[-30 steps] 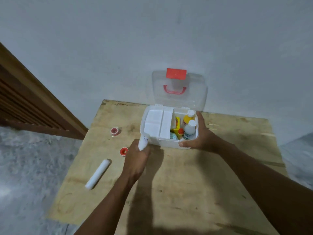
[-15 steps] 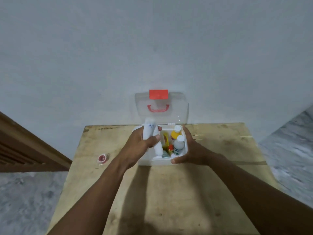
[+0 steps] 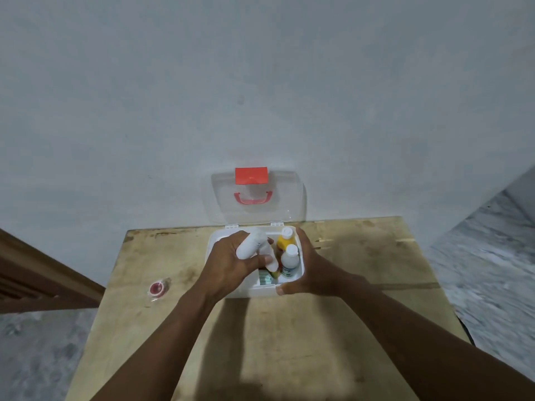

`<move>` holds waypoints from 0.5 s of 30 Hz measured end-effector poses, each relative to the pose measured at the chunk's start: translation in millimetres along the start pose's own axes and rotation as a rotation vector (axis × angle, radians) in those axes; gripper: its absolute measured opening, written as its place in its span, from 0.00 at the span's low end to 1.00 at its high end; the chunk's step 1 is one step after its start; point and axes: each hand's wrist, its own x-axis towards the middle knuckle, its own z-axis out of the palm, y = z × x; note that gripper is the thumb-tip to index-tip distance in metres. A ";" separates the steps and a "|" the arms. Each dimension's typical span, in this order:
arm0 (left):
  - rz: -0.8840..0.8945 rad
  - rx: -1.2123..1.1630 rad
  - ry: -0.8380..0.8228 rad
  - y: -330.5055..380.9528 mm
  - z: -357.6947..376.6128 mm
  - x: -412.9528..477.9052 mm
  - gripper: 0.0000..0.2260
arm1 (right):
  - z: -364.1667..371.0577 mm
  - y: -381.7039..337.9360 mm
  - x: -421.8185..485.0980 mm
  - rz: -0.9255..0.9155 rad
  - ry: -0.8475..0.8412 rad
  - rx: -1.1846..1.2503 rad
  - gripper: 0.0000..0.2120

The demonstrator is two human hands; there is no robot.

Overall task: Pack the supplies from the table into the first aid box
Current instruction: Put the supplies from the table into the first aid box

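A small red tape roll [image 3: 157,288] lies flat on the left part of the wooden tabletop [image 3: 362,256], well apart from everything else, as it did half a second ago. To its right the left hand [image 3: 228,267] reaches over the open first aid box [image 3: 254,291]. The fingers [image 3: 265,259] are curled round a white roll [image 3: 253,245], gripping it. The roll's long axis is steeply tilted: the lower end points down into the box just left of the bottles and the upper end leans toward the back left. It is blurred. Half a second earlier its top stood above the box's back rim; now it sits lower, within the box. The clear lid [image 3: 286,204] stands open against the wall.

In the box's right compartment a yellow bottle [image 3: 285,241] stands upright at the back, with a white bottle [image 3: 289,260] upright in front of it. The right hand [image 3: 311,273] holds the box's right front corner as before, thumb on the front wall and fingers curved along the right side.
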 end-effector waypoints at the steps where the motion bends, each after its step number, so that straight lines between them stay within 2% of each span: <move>1: 0.002 -0.020 -0.004 0.3 1.3 1.2 0.05 | -0.8 -1.5 -0.5 -0.031 -0.002 -0.018 0.59; 3: 0.025 -0.025 -0.012 1.7 3.3 3.0 0.02 | -2.0 -4.5 -0.3 -0.081 -0.022 -0.028 0.56; 7: 0.048 0.049 -0.099 -10.2 10.1 10.3 0.04 | -0.9 -5.3 7.3 -0.142 -0.029 -0.076 0.46; 10: 0.014 0.072 -0.153 -15.3 17.8 14.7 0.04 | -0.3 0.3 6.4 -0.081 -0.031 -0.057 0.55; 13: -0.010 0.081 -0.153 -17.8 24.5 19.0 0.06 | 1.6 2.1 5.9 -0.081 -0.090 -0.081 0.55; 15: -0.013 0.105 -0.153 -19.1 29.5 21.5 0.05 | 3.4 3.8 9.2 -0.047 -0.069 -0.071 0.58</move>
